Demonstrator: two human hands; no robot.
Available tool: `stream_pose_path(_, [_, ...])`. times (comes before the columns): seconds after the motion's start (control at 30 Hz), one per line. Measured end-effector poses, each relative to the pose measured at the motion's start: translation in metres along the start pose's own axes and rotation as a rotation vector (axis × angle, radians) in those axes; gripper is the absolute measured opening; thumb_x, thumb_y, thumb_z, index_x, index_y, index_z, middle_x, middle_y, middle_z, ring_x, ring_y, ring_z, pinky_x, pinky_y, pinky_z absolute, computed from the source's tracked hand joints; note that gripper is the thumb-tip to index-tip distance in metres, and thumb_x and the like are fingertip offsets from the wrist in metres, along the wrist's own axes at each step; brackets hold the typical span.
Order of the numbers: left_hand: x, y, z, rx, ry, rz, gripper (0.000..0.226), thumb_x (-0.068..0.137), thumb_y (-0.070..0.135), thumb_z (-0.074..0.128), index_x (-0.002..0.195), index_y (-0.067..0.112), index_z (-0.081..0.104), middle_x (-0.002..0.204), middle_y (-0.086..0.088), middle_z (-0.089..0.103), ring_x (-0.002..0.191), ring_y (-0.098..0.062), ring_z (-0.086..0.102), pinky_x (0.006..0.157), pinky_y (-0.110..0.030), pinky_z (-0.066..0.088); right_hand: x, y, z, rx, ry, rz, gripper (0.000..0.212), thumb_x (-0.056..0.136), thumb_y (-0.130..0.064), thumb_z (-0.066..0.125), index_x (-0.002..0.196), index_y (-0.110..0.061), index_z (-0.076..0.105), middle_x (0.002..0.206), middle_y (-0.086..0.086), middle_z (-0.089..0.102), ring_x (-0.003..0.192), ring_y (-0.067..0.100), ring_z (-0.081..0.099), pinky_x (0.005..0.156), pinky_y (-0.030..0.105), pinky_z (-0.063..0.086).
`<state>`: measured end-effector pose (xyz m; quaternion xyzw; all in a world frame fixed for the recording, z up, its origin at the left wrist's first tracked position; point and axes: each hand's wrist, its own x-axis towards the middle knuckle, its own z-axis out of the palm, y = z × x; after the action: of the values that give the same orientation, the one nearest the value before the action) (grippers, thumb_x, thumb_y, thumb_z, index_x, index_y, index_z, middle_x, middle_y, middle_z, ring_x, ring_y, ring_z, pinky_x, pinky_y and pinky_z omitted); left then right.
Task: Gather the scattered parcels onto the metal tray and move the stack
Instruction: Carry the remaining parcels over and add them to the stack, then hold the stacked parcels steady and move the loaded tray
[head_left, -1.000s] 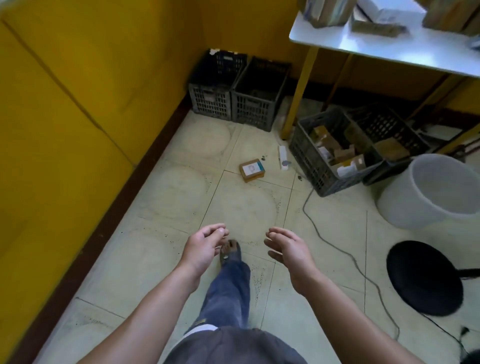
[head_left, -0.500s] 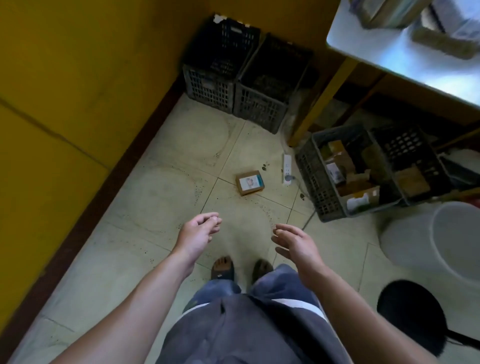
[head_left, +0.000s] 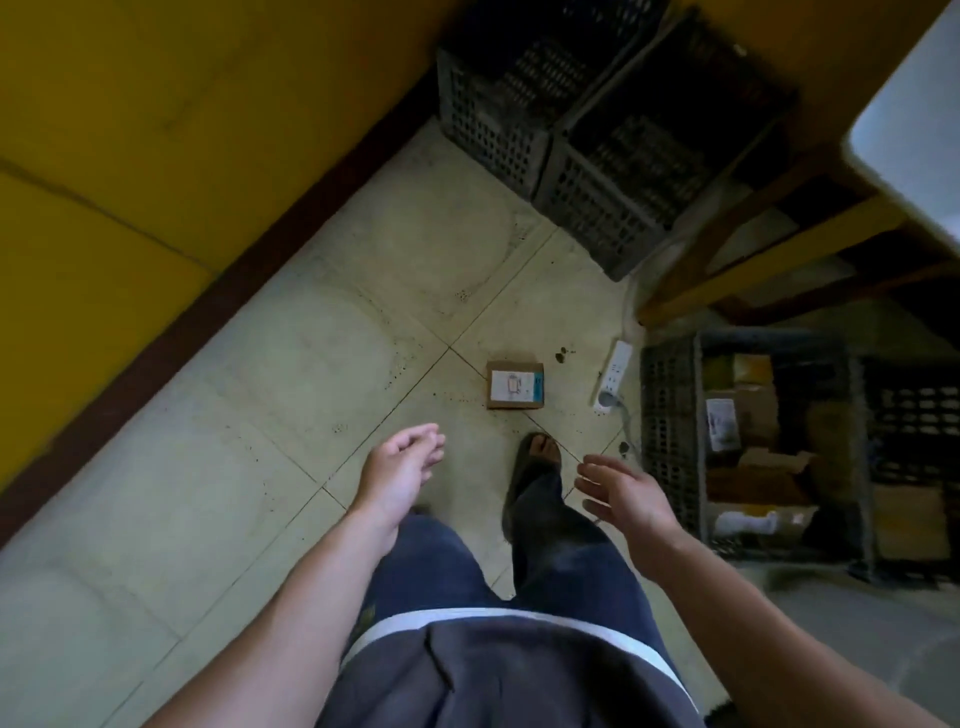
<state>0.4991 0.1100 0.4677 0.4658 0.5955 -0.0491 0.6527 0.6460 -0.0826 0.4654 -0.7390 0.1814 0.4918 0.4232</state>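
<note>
A small brown cardboard parcel (head_left: 515, 385) with a white and teal label lies flat on the tiled floor, a short way ahead of my feet. My left hand (head_left: 402, 466) hangs in the air below and left of it, fingers loosely curled, holding nothing. My right hand (head_left: 621, 491) is held out below and right of the parcel, fingers relaxed and spread, also empty. Neither hand touches the parcel. No metal tray is in view.
Two empty dark plastic crates (head_left: 561, 130) stand against the yellow wall. A grey crate (head_left: 670, 441) holding several boxes sits at the right. A white power strip (head_left: 614, 375) with its cable lies beside it. A yellow table leg (head_left: 737, 270) and a white tabletop (head_left: 919, 135) are at upper right.
I have stepped forward and the view has tilted down; the parcel is now much closer to my feet. Both hands stay empty, held out in front.
</note>
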Motion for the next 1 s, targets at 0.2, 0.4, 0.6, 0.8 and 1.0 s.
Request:
stream_pose_path(0.2, [0.069, 0.004, 0.036, -0.029, 0.06, -0.063, 0.026, 0.101, 0.02, 0.05, 0.124, 0.018, 0.061, 0.116, 0.003, 0.068, 0.106, -0.009, 0.063, 0.083, -0.019, 0.047, 0.09, -0.035, 0.001, -0.12, -0.049, 0.076, 0.018, 0.097, -0.012, 0.054, 0.112, -0.015, 0.064, 0.107, 0.006, 0.068, 0.102, 0.018, 0.064, 0.081, 0.027, 0.051])
stream_pose_path(0.4, [0.168, -0.016, 0.06, 0.002, 0.029, -0.129, 0.022, 0.1, 0.02, 0.051, 0.119, 0.021, 0.062, 0.117, 0.002, 0.067, 0.108, -0.011, 0.063, 0.098, -0.031, 0.049, 0.198, -0.035, 0.033, -0.163, 0.004, 0.142, 0.015, 0.096, -0.015, 0.054, 0.102, -0.009, 0.067, 0.115, 0.019, 0.064, 0.107, 0.025, 0.064, 0.099, 0.039, 0.05])
stream_pose_path(0.6, [0.281, -0.063, 0.092, 0.056, -0.022, -0.177, 0.019, 0.096, 0.02, 0.057, 0.114, 0.02, 0.063, 0.112, 0.0, 0.069, 0.102, -0.012, 0.065, 0.089, -0.027, 0.05, 0.323, 0.004, 0.051, -0.409, 0.005, 0.164, 0.033, 0.096, -0.011, 0.049, 0.119, 0.011, 0.056, 0.094, 0.014, 0.063, 0.102, 0.032, 0.059, 0.104, 0.053, 0.044])
stream_pose_path(0.8, [0.375, -0.128, 0.125, 0.231, -0.056, -0.199, 0.038, 0.093, 0.026, 0.06, 0.13, 0.02, 0.059, 0.122, -0.001, 0.064, 0.11, -0.016, 0.061, 0.097, -0.034, 0.048, 0.436, 0.041, 0.058, -0.734, -0.001, 0.057, 0.037, 0.097, -0.003, 0.046, 0.132, 0.005, 0.051, 0.122, 0.022, 0.055, 0.119, 0.035, 0.051, 0.104, 0.04, 0.041])
stream_pose_path(1.0, [0.434, -0.186, 0.156, 0.382, -0.138, -0.215, 0.06, 0.095, 0.027, 0.057, 0.15, 0.02, 0.034, 0.15, 0.0, 0.041, 0.131, -0.017, 0.044, 0.098, -0.026, 0.037, 0.509, 0.095, 0.056, -0.674, 0.099, 0.106, 0.016, 0.096, -0.007, 0.046, 0.102, 0.001, 0.059, 0.11, 0.018, 0.053, 0.113, 0.033, 0.051, 0.084, 0.033, 0.042])
